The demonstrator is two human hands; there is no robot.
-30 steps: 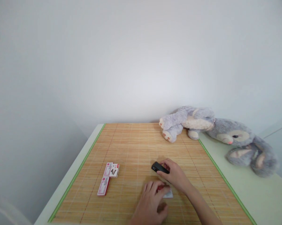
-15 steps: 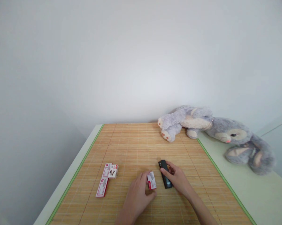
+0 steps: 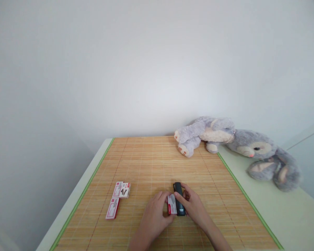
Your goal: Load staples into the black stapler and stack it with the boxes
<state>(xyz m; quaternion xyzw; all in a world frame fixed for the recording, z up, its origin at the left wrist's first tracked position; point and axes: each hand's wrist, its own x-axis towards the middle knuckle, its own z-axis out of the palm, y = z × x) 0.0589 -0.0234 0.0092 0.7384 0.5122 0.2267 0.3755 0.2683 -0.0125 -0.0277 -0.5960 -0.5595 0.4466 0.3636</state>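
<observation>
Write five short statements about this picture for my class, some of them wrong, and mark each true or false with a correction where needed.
1. The right hand holds a black stapler. True.
2. The left hand touches nothing. False: its fingers are on a small red-and-white box.
3. A grey plush toy lies partly on the bamboo mat. True.
4. The small red-and-white box is to the right of the stapler. False: it is beside the stapler, on the left.
5. Three other boxes lie grouped toward the left of the mat. True.
</observation>
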